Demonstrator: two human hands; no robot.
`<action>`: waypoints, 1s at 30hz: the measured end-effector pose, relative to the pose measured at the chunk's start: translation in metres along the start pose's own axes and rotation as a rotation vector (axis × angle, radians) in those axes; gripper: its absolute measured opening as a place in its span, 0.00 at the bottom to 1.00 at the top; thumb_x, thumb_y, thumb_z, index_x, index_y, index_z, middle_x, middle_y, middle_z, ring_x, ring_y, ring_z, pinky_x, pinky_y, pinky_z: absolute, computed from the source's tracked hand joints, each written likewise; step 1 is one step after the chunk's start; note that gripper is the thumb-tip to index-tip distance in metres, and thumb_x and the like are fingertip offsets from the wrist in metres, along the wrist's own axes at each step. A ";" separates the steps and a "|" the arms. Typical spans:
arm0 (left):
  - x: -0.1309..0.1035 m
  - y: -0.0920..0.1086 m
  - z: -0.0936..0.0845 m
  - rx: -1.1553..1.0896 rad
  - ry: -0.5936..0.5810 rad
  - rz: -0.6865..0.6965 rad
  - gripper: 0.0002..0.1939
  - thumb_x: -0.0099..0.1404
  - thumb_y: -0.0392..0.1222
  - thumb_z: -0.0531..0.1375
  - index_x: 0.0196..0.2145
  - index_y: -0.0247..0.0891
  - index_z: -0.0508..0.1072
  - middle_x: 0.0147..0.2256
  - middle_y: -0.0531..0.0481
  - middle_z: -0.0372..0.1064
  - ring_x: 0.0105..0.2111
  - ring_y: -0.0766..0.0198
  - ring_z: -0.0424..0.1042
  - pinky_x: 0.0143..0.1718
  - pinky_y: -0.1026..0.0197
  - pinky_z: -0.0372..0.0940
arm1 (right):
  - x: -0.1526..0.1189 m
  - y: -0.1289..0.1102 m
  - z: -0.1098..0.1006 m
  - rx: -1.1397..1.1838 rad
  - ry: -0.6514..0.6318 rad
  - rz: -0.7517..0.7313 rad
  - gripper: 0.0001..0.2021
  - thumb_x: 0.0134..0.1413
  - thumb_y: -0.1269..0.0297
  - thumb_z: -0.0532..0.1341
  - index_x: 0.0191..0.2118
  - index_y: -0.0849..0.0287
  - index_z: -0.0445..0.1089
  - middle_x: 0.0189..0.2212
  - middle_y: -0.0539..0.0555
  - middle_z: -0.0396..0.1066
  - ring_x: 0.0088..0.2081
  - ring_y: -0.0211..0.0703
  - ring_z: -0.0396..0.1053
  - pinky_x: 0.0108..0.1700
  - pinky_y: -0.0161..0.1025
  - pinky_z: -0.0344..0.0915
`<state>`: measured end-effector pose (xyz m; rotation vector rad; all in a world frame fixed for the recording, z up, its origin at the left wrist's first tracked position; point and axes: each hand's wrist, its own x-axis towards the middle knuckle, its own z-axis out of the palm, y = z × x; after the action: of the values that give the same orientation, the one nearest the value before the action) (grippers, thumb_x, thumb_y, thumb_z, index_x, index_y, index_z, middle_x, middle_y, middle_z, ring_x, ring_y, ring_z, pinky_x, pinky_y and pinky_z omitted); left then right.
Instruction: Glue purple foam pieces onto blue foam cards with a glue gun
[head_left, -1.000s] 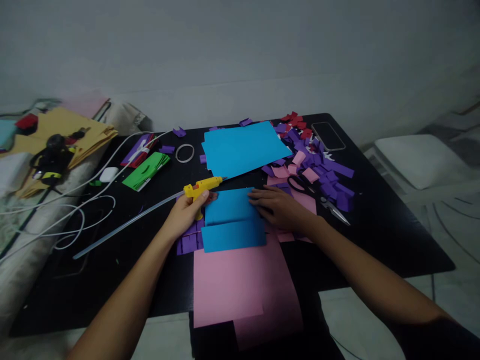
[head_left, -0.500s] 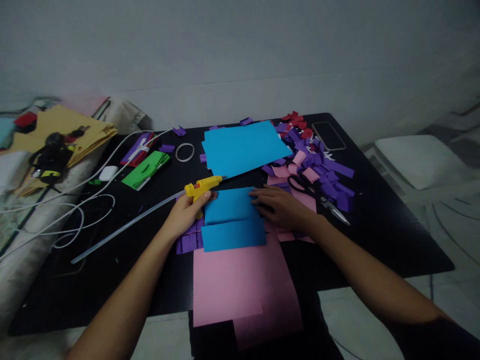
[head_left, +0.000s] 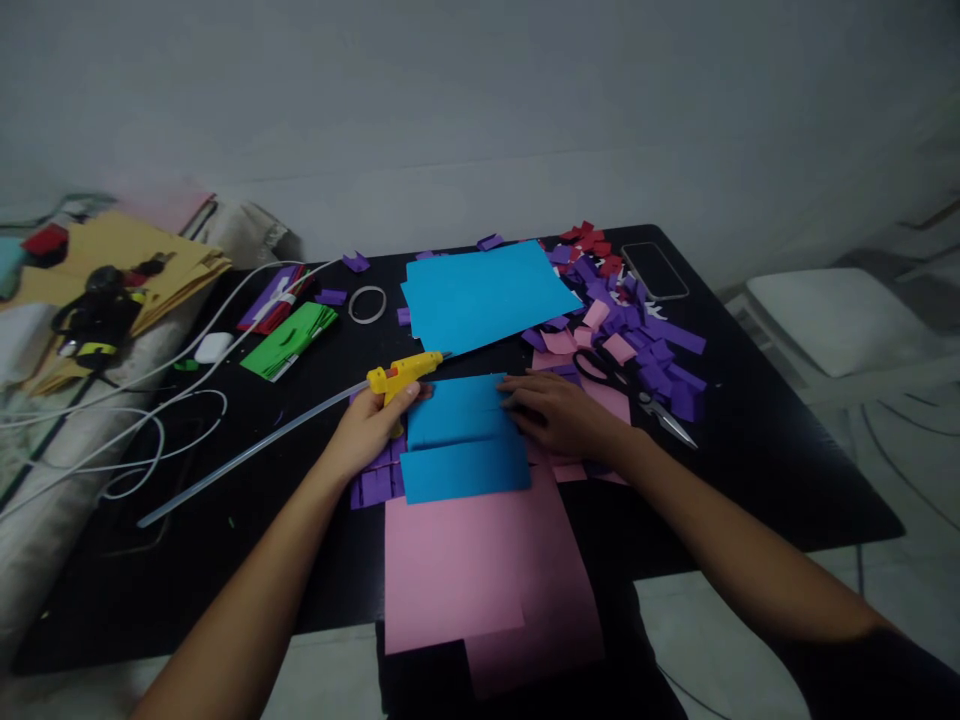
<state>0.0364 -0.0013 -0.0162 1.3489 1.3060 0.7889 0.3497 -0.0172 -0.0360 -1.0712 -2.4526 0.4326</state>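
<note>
My left hand (head_left: 367,425) is closed around a yellow hot glue gun (head_left: 409,372), whose nozzle points right and whose long clear glue stick (head_left: 255,460) trails out toward the lower left. The thumb and fingertips of that hand meet the left edge of a folded blue paper (head_left: 457,410). On the paper's right edge rest the bent fingers of my right hand (head_left: 562,410); its thumb is hidden. In front lies a blue strip (head_left: 465,472), close against the folded piece. Beneath both are pink paper sheets (head_left: 457,570), which hang over the table's front edge.
Large blue sheets (head_left: 487,290) lie at the back of the black table (head_left: 765,480). Scissors (head_left: 660,415), purple scraps (head_left: 664,375), red scraps (head_left: 589,238) and a phone (head_left: 655,271) are on the right. Green paper (head_left: 292,340), a tape ring (head_left: 367,304) and white cables (head_left: 161,430) lie left.
The whole view has shifted very slightly. Both hands, the glue gun and the papers keep the same positions relative to one another.
</note>
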 end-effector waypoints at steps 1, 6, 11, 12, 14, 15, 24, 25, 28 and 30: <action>0.000 -0.001 0.000 0.001 -0.004 0.006 0.37 0.59 0.74 0.67 0.47 0.37 0.85 0.53 0.38 0.82 0.56 0.41 0.77 0.60 0.45 0.68 | 0.000 0.000 0.000 -0.002 0.004 -0.003 0.10 0.66 0.72 0.64 0.49 0.57 0.80 0.59 0.62 0.78 0.62 0.57 0.76 0.68 0.60 0.68; 0.002 -0.006 -0.002 -0.008 -0.018 0.016 0.35 0.62 0.72 0.67 0.48 0.37 0.85 0.54 0.37 0.81 0.56 0.42 0.77 0.60 0.46 0.68 | -0.001 0.001 0.001 -0.022 -0.002 -0.028 0.11 0.67 0.72 0.63 0.50 0.57 0.80 0.60 0.62 0.78 0.62 0.57 0.76 0.68 0.62 0.68; 0.003 -0.010 -0.002 -0.019 -0.025 0.022 0.33 0.63 0.71 0.67 0.49 0.38 0.84 0.54 0.38 0.81 0.56 0.44 0.77 0.60 0.48 0.68 | -0.001 -0.001 -0.001 -0.033 -0.018 -0.011 0.12 0.66 0.72 0.63 0.50 0.56 0.82 0.60 0.61 0.78 0.62 0.57 0.76 0.68 0.62 0.68; 0.003 -0.009 -0.002 -0.021 -0.024 0.022 0.33 0.63 0.71 0.66 0.49 0.38 0.84 0.54 0.38 0.81 0.56 0.44 0.78 0.60 0.48 0.68 | 0.000 -0.002 -0.001 -0.028 -0.020 -0.007 0.12 0.66 0.73 0.63 0.50 0.56 0.82 0.60 0.61 0.78 0.62 0.58 0.76 0.68 0.62 0.68; 0.002 -0.008 -0.001 -0.018 -0.016 0.018 0.34 0.62 0.72 0.66 0.48 0.38 0.85 0.52 0.38 0.82 0.55 0.44 0.78 0.58 0.48 0.69 | 0.000 -0.003 -0.003 -0.014 -0.020 -0.002 0.13 0.66 0.73 0.63 0.50 0.57 0.83 0.60 0.61 0.78 0.62 0.59 0.76 0.68 0.64 0.68; 0.002 -0.007 -0.001 -0.015 -0.010 0.013 0.35 0.62 0.72 0.66 0.48 0.37 0.85 0.51 0.39 0.83 0.55 0.43 0.77 0.57 0.48 0.70 | 0.000 -0.004 -0.003 -0.008 -0.018 -0.001 0.13 0.66 0.73 0.63 0.50 0.57 0.83 0.60 0.61 0.78 0.62 0.59 0.76 0.68 0.64 0.68; 0.001 0.000 0.001 -0.014 0.009 -0.009 0.35 0.58 0.74 0.68 0.45 0.37 0.86 0.50 0.38 0.83 0.53 0.43 0.78 0.56 0.48 0.70 | 0.000 -0.003 -0.002 -0.019 -0.010 -0.008 0.13 0.66 0.72 0.63 0.50 0.58 0.83 0.60 0.63 0.78 0.62 0.60 0.76 0.67 0.64 0.70; 0.001 -0.001 0.001 -0.014 0.010 -0.006 0.35 0.58 0.74 0.68 0.45 0.38 0.86 0.51 0.38 0.83 0.53 0.43 0.78 0.56 0.48 0.70 | 0.000 -0.003 -0.001 -0.020 -0.010 -0.008 0.13 0.66 0.73 0.63 0.50 0.58 0.83 0.60 0.63 0.78 0.62 0.60 0.76 0.67 0.64 0.70; 0.001 -0.002 0.001 -0.002 0.006 0.001 0.36 0.59 0.74 0.67 0.46 0.38 0.85 0.49 0.39 0.83 0.53 0.43 0.78 0.55 0.49 0.70 | 0.000 -0.002 0.000 -0.011 0.006 -0.001 0.13 0.65 0.73 0.64 0.49 0.56 0.83 0.60 0.61 0.78 0.62 0.58 0.76 0.68 0.62 0.69; 0.001 -0.002 0.001 0.014 0.004 0.012 0.36 0.60 0.74 0.66 0.46 0.37 0.85 0.47 0.39 0.83 0.51 0.43 0.78 0.52 0.49 0.71 | 0.000 -0.002 0.001 -0.002 0.020 0.000 0.13 0.64 0.73 0.65 0.49 0.56 0.83 0.59 0.61 0.79 0.62 0.58 0.76 0.68 0.61 0.69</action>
<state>0.0366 -0.0006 -0.0187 1.3681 1.3102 0.7924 0.3479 -0.0192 -0.0359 -1.0710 -2.4359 0.4176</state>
